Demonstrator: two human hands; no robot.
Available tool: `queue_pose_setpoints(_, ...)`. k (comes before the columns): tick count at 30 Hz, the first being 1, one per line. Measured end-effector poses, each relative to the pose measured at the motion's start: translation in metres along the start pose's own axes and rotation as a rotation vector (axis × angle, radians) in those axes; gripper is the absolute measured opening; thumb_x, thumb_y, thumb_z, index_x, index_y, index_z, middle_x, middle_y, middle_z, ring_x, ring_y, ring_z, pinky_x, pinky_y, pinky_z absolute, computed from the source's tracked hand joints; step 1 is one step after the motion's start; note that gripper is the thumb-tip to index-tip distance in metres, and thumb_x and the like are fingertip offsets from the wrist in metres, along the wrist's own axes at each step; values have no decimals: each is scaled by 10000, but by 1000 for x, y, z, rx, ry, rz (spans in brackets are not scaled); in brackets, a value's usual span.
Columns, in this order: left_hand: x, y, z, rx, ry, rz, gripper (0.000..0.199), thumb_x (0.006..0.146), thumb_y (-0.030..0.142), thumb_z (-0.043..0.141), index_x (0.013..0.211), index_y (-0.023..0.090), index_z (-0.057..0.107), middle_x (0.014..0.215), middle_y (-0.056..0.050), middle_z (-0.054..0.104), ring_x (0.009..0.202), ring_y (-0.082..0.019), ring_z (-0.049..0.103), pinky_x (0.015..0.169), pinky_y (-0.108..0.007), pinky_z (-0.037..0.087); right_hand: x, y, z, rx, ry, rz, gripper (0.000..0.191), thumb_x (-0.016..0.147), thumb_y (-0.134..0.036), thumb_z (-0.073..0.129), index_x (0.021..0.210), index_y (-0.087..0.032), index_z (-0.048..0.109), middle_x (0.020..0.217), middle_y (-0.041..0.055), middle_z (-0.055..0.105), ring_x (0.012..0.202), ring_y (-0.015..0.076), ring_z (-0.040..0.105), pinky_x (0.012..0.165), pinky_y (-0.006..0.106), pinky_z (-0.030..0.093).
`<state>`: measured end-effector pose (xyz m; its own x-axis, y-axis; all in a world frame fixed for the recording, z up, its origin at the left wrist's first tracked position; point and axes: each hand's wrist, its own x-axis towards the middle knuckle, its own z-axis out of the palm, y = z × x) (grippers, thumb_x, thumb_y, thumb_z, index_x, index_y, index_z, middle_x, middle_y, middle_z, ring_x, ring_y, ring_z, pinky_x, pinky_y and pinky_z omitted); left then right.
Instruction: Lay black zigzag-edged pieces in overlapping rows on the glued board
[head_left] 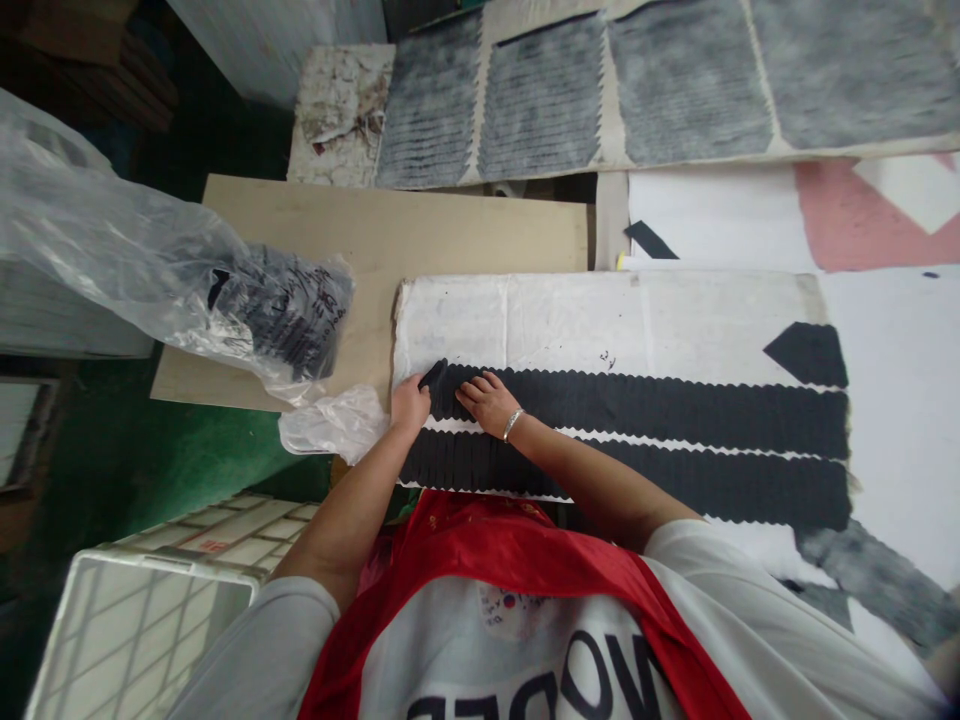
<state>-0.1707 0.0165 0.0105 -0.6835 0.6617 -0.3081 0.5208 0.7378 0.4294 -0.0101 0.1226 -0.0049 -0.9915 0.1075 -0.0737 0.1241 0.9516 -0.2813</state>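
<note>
Two long rows of overlapping black pieces lie across a white board [525, 315]. At the left end of the upper row [675, 405], my left hand [411, 402] pinches a black piece [433, 376] that is lifted and tilted. Just right of it, my right hand [487, 400] lies palm down on the same row with its fingers spread. The lower row [675, 480] runs nearer my body, partly under my right forearm. One pointed black piece [810, 353] lies above the upper row at the board's right end.
A clear plastic bag [292, 310] of black pieces lies on a tan board [450, 230] at the left. Grey-black panels [690, 80] span the back. A white crate [150, 610] stands lower left. Another black piece [651, 240] lies beyond the white board.
</note>
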Motion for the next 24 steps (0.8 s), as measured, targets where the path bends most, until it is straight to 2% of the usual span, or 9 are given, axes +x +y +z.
queue_pose_setpoints(14,0,-1,-1,61,8,15,348,825,181,495,1149,150,616,1109,-96,664,1053,-212,594,944,-311,424,9,0,-4,-133,29,-91,343,923,-188,363,1174,-127,589,1110,131,578,1059,252,436,1041,495,219)
queue_pose_setpoints(24,3,-8,0,66,26,-25,355,819,189,508,1153,152,620,1112,-98,663,1054,-217,596,945,-302,421,8,0,-3,-122,27,-76,353,921,-185,366,1197,-135,581,1148,141,566,1098,251,425,1054,503,197)
